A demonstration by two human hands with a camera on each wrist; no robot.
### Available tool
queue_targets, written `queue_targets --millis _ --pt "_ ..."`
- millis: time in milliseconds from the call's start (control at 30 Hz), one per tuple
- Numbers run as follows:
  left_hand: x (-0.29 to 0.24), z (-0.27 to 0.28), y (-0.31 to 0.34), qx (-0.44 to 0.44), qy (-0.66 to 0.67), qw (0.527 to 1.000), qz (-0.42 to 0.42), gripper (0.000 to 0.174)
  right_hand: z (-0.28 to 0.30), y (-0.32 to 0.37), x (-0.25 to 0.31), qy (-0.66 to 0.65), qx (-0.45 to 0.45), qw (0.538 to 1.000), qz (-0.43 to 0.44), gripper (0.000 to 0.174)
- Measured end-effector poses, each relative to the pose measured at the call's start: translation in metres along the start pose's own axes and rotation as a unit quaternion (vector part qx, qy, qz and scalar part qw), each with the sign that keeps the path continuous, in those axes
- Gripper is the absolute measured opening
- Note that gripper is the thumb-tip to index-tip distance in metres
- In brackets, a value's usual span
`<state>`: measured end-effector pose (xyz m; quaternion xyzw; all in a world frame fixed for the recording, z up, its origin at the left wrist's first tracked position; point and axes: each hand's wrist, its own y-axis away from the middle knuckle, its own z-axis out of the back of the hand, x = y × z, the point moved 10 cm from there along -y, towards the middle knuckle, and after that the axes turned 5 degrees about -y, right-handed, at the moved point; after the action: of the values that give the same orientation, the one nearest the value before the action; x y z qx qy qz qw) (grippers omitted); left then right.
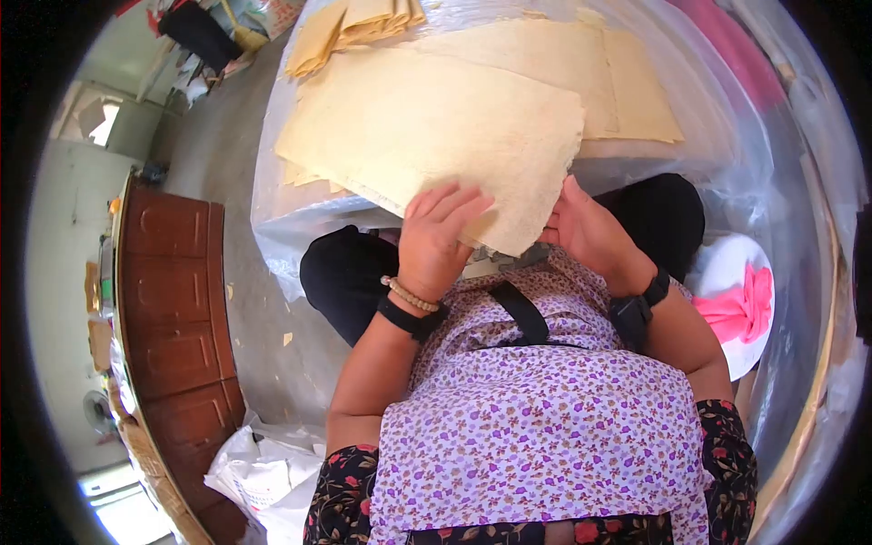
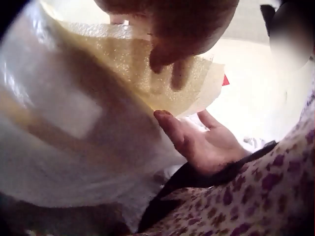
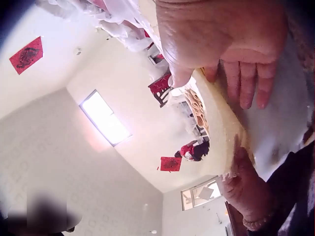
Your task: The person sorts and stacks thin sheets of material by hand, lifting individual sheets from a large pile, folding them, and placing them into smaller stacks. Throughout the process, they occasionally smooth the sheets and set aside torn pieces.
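Note:
A large, thin, pale yellow flatbread-like sheet [image 1: 436,118] with rough edges slants over the person's lap and the table's near side. The left hand [image 1: 440,232] holds its near edge, with spread fingers lying over the top; in the right wrist view, that left hand [image 3: 248,189] is at the sheet's lower edge. At the sheet's right edge, the right hand [image 1: 595,232] has its thumb along the border and its other fingers lower down, partly hidden. The right wrist view shows this right hand [image 3: 224,42] palm-out, the sheet's edge between thumb and index finger.
More flat yellow sheets [image 1: 636,91] lie on the plastic-covered table [image 1: 718,154], with folded ones [image 1: 363,27] at its far left. A white round stool top [image 1: 727,350] bearing a pink cloth [image 1: 740,309] stands at right. Brown cabinets [image 1: 173,300] line the left side.

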<state>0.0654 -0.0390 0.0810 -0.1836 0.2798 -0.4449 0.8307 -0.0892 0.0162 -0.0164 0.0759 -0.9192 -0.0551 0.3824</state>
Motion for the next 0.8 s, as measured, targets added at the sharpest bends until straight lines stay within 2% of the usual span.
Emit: queue_targets --millis 33,67,100,133,167,200,267,400,467,500,567,667,700,800 --pt "0.022 -0.007 0.014 -0.026 0.083 0.994 0.067 0.023 -0.011 0.000 0.001 0.001 0.032 0.999 0.006 0.058" --pt "0.043 -0.013 0.028 -0.053 0.166 0.976 0.131 0.020 -0.016 -0.002 0.007 0.067 0.025 0.997 0.023 0.056" --pt "0.078 -0.017 0.047 -0.091 0.279 0.893 0.340 0.019 -0.027 0.000 0.014 0.130 0.014 0.991 0.039 0.054" --pt "0.099 -0.015 0.054 -0.171 0.406 0.804 0.399 0.025 -0.034 -0.002 0.022 0.197 0.004 0.979 0.059 0.053" --pt "0.110 -0.005 0.052 -0.204 0.415 0.779 0.424 0.026 -0.041 -0.008 0.030 0.238 0.009 0.967 0.089 0.046" --pt "0.123 0.004 0.053 -0.237 0.422 0.751 0.448 0.027 -0.053 -0.013 0.044 0.359 0.023 0.919 0.164 0.045" --pt "0.164 -0.007 0.059 -0.202 0.402 0.760 0.469 0.030 -0.084 -0.018 0.055 0.568 0.052 0.765 0.300 0.043" --pt "0.189 -0.008 0.058 -0.131 0.322 0.796 0.495 0.034 -0.123 -0.041 0.051 0.693 0.015 0.631 0.348 0.043" --pt "0.195 -0.009 0.052 -0.106 0.270 0.832 0.473 0.036 -0.143 -0.049 0.052 0.738 0.006 0.552 0.389 0.046" --pt "0.196 -0.008 0.050 -0.093 0.243 0.848 0.462 0.037 -0.149 -0.056 0.047 0.750 0.021 0.531 0.393 0.049" --pt "0.200 -0.011 0.054 -0.089 0.258 0.838 0.473 0.038 -0.153 -0.067 0.037 0.774 0.049 0.489 0.399 0.057" --pt "0.209 -0.011 0.062 -0.089 0.206 0.846 0.483 0.037 -0.118 -0.096 0.011 0.798 0.090 0.497 0.328 0.064" --pt "0.211 -0.011 0.065 -0.090 0.176 0.851 0.486 0.037 -0.116 -0.096 0.012 0.801 0.084 0.490 0.333 0.064" --pt "0.177 0.031 0.045 -0.077 -0.052 0.888 0.450 0.037 -0.117 -0.096 0.012 0.803 0.078 0.479 0.347 0.064"
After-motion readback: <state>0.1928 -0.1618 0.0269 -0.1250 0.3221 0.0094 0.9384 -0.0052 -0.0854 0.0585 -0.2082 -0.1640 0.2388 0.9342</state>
